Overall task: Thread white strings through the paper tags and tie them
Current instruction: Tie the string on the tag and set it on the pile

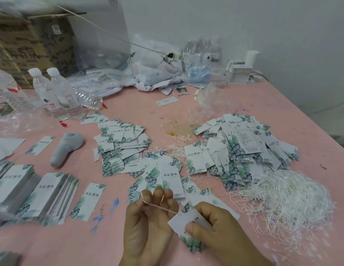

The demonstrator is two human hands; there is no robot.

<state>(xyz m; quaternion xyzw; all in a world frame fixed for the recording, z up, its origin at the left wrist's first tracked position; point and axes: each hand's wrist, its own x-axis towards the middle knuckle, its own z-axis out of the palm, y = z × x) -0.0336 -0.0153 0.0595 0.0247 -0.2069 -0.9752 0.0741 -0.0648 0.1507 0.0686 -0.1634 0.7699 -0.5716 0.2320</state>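
Note:
My right hand (219, 233) pinches a white paper tag (194, 220) with a green leaf print, low in the middle of the view. A thin white string (163, 207) runs from the tag's top end to my left hand (148, 223), whose curled fingers hold it looped around them. A loose heap of white strings (286, 200) lies at the right. Tags with strings pile up at the centre right (242, 148). Another heap of tags (121, 148) lies left of centre.
Neat stacks of tags (50, 194) stand at the left on the pink table (52, 244). A grey handheld device (65, 148) lies near them. Water bottles (57, 95), plastic bags and a cardboard box (32, 47) crowd the back.

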